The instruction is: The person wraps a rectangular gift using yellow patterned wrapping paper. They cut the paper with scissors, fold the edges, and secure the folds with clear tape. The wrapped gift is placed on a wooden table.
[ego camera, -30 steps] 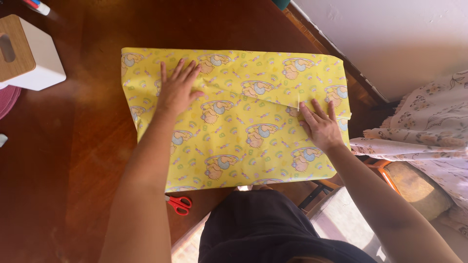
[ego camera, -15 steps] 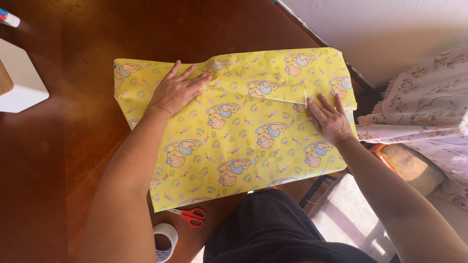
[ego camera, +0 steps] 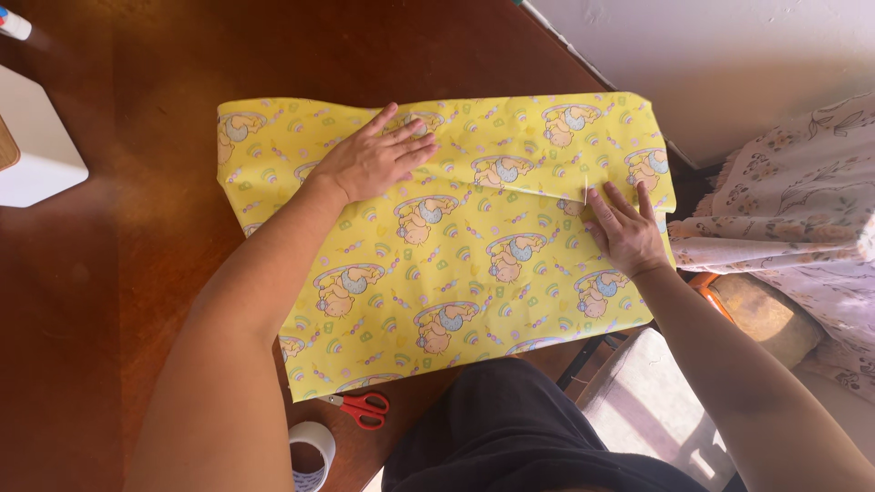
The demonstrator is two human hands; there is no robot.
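Observation:
A large sheet of yellow wrapping paper (ego camera: 456,264) with a cartoon print lies folded over something flat on the dark wooden table (ego camera: 137,273). My left hand (ego camera: 374,159) presses flat on the paper's upper middle, fingers spread and pointing right. My right hand (ego camera: 624,232) presses flat near the paper's right edge, fingertips at the corner of a folded flap. Neither hand grips anything.
Red-handled scissors (ego camera: 360,407) and a roll of clear tape (ego camera: 312,451) lie at the near table edge. A white box (ego camera: 36,150) stands at the far left, a marker (ego camera: 14,25) beyond it. Floral cloth (ego camera: 784,219) hangs at the right, below a white wall.
My left hand has slid right along the paper's top part. My right hand has stayed on the flap. The view has shifted, and the tape roll has come into sight.

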